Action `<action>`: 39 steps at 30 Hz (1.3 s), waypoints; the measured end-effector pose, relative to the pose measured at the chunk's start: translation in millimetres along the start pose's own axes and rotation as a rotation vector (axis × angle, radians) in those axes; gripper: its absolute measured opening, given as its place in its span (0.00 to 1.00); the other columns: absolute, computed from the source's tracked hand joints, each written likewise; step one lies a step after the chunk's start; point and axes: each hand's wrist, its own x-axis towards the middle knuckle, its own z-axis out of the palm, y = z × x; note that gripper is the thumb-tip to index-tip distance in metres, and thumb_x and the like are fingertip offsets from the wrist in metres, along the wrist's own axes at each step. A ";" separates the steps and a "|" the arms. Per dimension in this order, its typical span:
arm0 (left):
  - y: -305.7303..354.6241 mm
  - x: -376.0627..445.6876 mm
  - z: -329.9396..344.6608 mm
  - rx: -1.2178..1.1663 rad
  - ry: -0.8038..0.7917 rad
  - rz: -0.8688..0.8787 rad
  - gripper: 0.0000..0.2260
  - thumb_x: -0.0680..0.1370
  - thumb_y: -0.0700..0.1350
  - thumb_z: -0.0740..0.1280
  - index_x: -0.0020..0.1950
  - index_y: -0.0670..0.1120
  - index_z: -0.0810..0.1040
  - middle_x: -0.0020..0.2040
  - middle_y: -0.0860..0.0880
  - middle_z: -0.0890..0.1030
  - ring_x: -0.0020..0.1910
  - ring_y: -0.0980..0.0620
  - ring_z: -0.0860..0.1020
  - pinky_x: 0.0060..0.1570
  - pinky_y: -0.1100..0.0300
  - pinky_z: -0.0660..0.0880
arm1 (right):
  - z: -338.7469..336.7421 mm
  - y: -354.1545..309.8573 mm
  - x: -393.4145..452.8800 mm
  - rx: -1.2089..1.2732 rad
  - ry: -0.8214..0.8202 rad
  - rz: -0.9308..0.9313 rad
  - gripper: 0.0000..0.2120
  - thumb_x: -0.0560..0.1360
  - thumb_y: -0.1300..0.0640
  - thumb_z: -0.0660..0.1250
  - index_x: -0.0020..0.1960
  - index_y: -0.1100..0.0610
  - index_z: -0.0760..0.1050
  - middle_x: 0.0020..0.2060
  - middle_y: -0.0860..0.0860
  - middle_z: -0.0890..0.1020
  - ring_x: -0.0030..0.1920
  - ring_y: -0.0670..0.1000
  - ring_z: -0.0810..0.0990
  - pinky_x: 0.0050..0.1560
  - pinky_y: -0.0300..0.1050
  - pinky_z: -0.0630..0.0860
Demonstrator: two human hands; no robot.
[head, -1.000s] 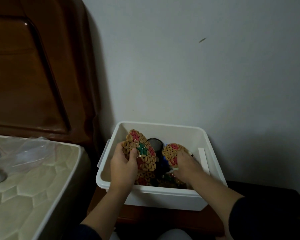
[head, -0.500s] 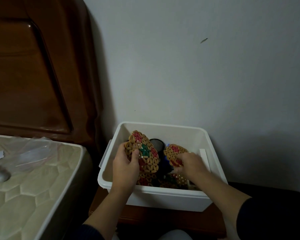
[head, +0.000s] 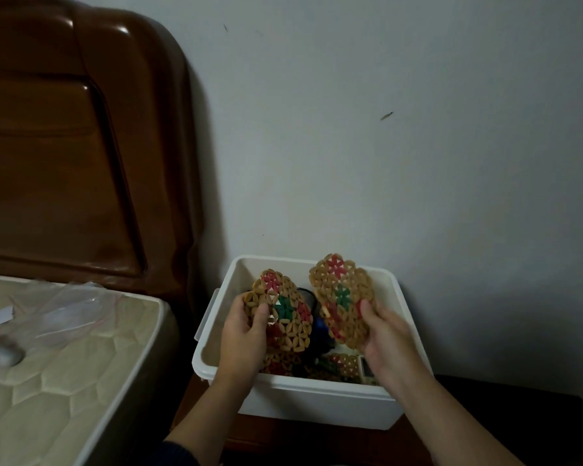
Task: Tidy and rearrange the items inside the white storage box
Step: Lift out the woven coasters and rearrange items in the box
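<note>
The right hand (head: 389,334) has lifted its woven mat (head: 342,297) up out of the white storage box (head: 317,406); half a second earlier that mat sat low among the contents. It now stands upright above the rim, thumb across its face and fingers curled behind. The left hand (head: 246,334) keeps its grip on a second woven mat (head: 283,314), thumb on the front, held upright over the box's left half. More mats (head: 342,363) and dark items remain inside. Pairing the two looks like the next step.
</note>
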 end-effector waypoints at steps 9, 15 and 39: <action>6.4 0.7 -5.9 -0.284 -0.093 -0.098 0.10 0.87 0.45 0.60 0.59 0.56 0.80 0.58 0.47 0.86 0.58 0.45 0.85 0.52 0.44 0.84 | 49.6 45.2 3.5 -0.040 -0.020 0.200 0.18 0.79 0.49 0.73 0.67 0.54 0.80 0.59 0.51 0.87 0.61 0.56 0.85 0.56 0.53 0.81; 4.4 1.6 -4.7 -0.330 -0.145 -0.086 0.09 0.86 0.48 0.60 0.61 0.55 0.79 0.59 0.46 0.86 0.58 0.45 0.85 0.50 0.47 0.84 | 55.8 48.2 5.0 0.067 0.001 0.205 0.15 0.82 0.53 0.70 0.66 0.56 0.79 0.58 0.55 0.87 0.59 0.58 0.86 0.54 0.58 0.83; 10.9 -2.7 -2.6 -0.196 -0.266 -0.106 0.13 0.79 0.57 0.72 0.64 0.62 0.78 0.59 0.54 0.85 0.57 0.49 0.86 0.39 0.44 0.85 | 64.0 56.6 -5.8 -0.339 0.193 -0.444 0.17 0.81 0.50 0.71 0.67 0.35 0.77 0.64 0.42 0.80 0.65 0.46 0.81 0.63 0.55 0.82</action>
